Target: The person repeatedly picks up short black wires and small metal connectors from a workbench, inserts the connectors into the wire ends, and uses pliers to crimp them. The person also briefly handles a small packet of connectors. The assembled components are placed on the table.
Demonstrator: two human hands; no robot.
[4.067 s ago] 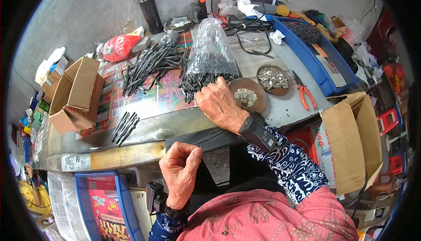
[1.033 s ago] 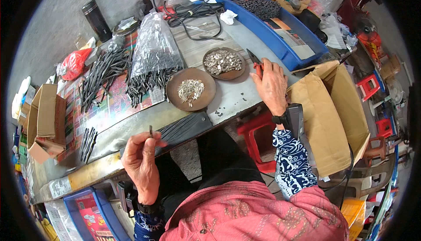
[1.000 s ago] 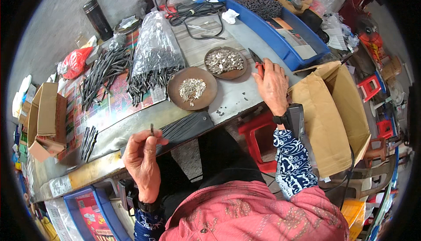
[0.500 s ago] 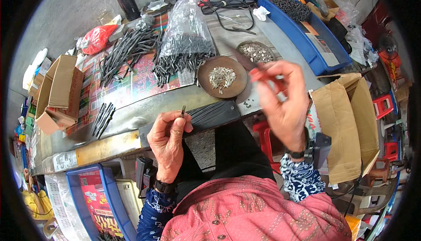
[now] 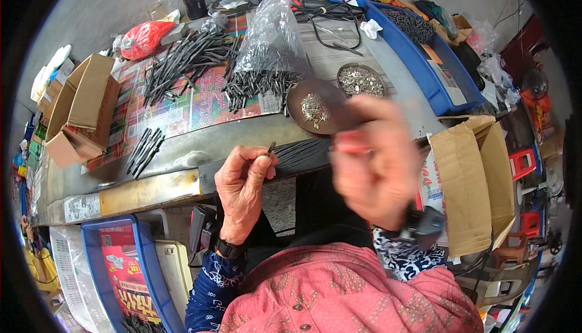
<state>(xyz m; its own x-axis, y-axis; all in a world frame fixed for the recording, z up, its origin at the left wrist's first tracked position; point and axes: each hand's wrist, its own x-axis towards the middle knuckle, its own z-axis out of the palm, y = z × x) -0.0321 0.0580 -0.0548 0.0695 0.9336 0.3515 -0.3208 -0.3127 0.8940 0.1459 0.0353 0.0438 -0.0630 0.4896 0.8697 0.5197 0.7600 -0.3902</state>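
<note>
My left hand (image 5: 241, 184) is closed near the table's front edge, with a short thin dark piece (image 5: 271, 148) pinched between thumb and fingertips. Its upper end sticks out above the fingers. My right hand (image 5: 379, 172), smeared by motion, is closed around red-handled scissors (image 5: 353, 142). Their dark blades are blurred and pass in front of the brown dish (image 5: 296, 104), which bears small shiny metal pieces (image 5: 315, 110). Beside it, a second dish holds a heap of silvery bits (image 5: 361, 81). Dark thin strips (image 5: 303, 154) lie along the table edge by my left hand.
Black strips (image 5: 182, 63) are heaped at the back left, and a few more (image 5: 145, 151) lie at the left. A clear plastic bag (image 5: 271, 39) covers another pile. Cardboard boxes (image 5: 91, 99) flank the left; an open carton (image 5: 467, 193) stands right. A blue tray (image 5: 445, 81) sits back right.
My right hand and the scissors have swung down and a little left, nearer to my left hand. My left hand still pinches the dark piece. The whole view has shifted slightly.
</note>
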